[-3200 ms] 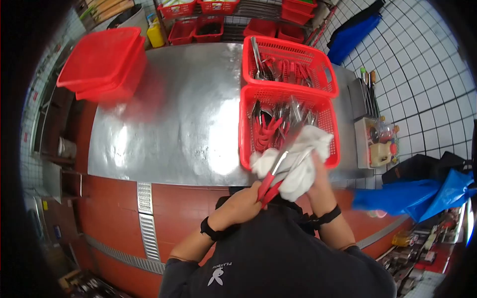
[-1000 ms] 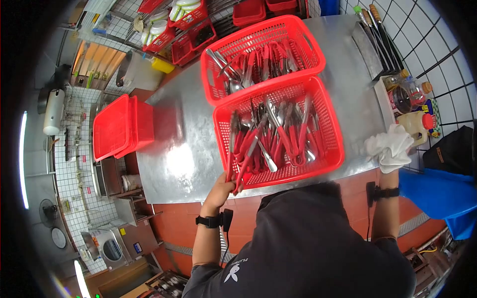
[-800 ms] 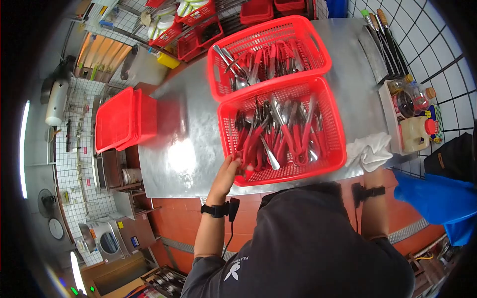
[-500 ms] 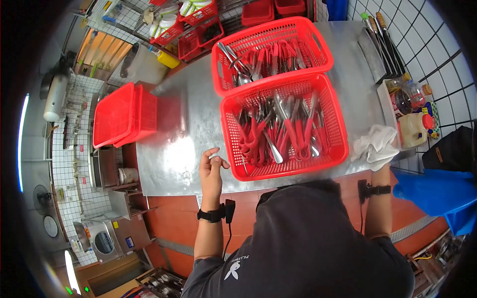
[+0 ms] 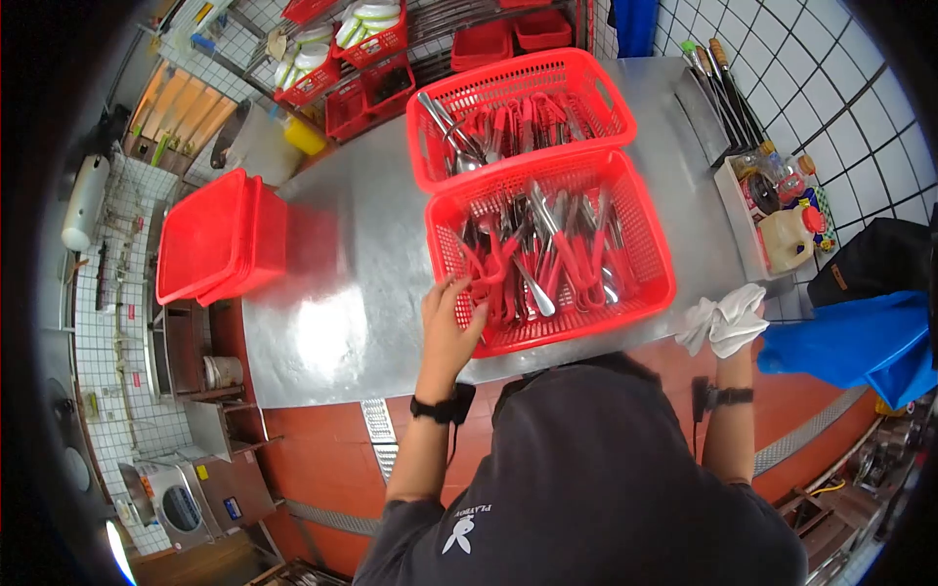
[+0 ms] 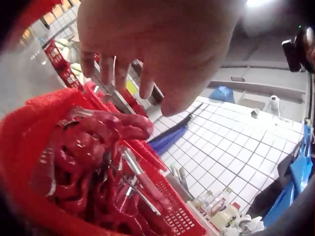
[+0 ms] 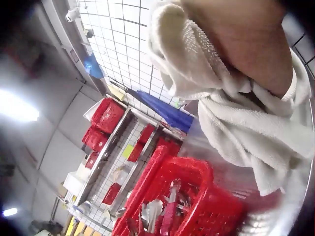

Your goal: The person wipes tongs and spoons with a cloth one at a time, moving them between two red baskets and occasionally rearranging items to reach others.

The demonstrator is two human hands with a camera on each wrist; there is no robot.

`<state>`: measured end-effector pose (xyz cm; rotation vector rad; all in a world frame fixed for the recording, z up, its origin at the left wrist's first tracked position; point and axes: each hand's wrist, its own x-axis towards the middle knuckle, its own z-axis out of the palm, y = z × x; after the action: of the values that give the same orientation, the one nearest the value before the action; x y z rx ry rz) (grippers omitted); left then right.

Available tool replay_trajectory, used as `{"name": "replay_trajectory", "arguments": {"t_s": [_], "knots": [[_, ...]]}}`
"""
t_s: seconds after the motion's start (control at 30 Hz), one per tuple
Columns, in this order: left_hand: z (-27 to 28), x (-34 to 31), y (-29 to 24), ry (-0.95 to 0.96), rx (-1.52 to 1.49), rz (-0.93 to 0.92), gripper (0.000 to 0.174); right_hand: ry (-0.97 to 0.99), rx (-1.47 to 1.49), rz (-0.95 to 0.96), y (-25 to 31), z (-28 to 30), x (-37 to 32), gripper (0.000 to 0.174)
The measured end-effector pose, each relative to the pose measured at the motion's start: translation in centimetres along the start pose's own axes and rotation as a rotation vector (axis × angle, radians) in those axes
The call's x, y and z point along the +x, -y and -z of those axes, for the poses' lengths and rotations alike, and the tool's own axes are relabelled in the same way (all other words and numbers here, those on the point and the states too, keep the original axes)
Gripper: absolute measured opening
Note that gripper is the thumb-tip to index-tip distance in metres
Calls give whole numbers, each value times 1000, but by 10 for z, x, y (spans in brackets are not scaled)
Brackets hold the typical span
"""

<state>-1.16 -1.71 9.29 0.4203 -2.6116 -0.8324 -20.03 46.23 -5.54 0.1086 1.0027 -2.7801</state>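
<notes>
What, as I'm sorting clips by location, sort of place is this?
Probably a commercial kitchen: a large steel table holds red baskets of red-handled utensils, beside a white-tiled wall.

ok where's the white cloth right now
In the head view, the white cloth is at right, held in the right hand, between the nearer red basket and the blue sheet.
</notes>
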Motion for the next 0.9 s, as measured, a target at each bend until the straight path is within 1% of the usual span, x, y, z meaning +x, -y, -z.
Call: {"name": "replay_trajectory", "arguments": {"t_s": [0.07,0.1,0.13,0.17,0.2,0.23,0.27,0.33,0.37,0.4,0.47,0.5,0.53,0.6,0.63,0.67,0.7,0.73,0.77,0.8,0.83,0.87,0.9], "knots": [[-16,22,-9,6,123,-61,53,8,-112,-14,-2,19,1,33],[-25,30,-7,-2,202,-99,56,21,-21,-60,1,15,2,33],[-32,34,-5,4,197,-91,56,16,-29,-65,2,12,3,33],[-39,39,-2,73,128,-32,56,-33,-133,-29,4,9,4,31],[-44,40,-1,146,61,21,55,-86,-233,10,5,-6,0,30],[-47,39,2,125,27,7,48,-78,-55,-32,6,-21,-5,27],[-48,38,5,141,27,-4,48,-94,-50,-23,6,-17,-3,27],[-47,31,15,125,-61,63,38,-280,-171,15,4,-3,-1,33],[-47,25,29,72,-70,21,29,-217,-89,28,6,-8,-5,29],[-41,22,32,87,-67,10,29,-231,-80,35,9,-11,-7,29],[-28,15,36,43,-164,41,28,-314,-225,66,13,-14,-12,26],[-21,15,37,25,-155,5,29,-269,-269,35,16,-15,-13,29],[-19,15,36,31,-150,2,29,-274,-262,35,15,-16,-16,29],[6,24,-9,-60,-961,459,29,-238,-399,-19,17,-63,-28,35],[14,27,-24,-90,-970,442,24,-238,-395,-27,18,-89,-34,35],[19,30,-46,-94,-965,445,24,-166,-286,-85,21,-115,-39,29],[23,32,-68,-111,-897,325,21,-95,-179,-141,23,-127,-40,25],[22,33,-80,-125,-830,208,20,-96,-183,-143,20,-117,-32,25],[19,31,-79,-65,-755,20,24,-338,-186,-29,11,-99,-18,26],[16,32,-85,-65,-757,23,24,-579,-185,87,8,-92,-9,27],[15,33,-93,25,-565,-150,28,-581,-186,84,8,-84,-5,27],[12,34,-99,115,-367,-319,33,-593,-169,54,8,-82,-3,33],[3,37,-106,165,-381,-349,34,-606,-149,21,6,-79,0,45]]}}
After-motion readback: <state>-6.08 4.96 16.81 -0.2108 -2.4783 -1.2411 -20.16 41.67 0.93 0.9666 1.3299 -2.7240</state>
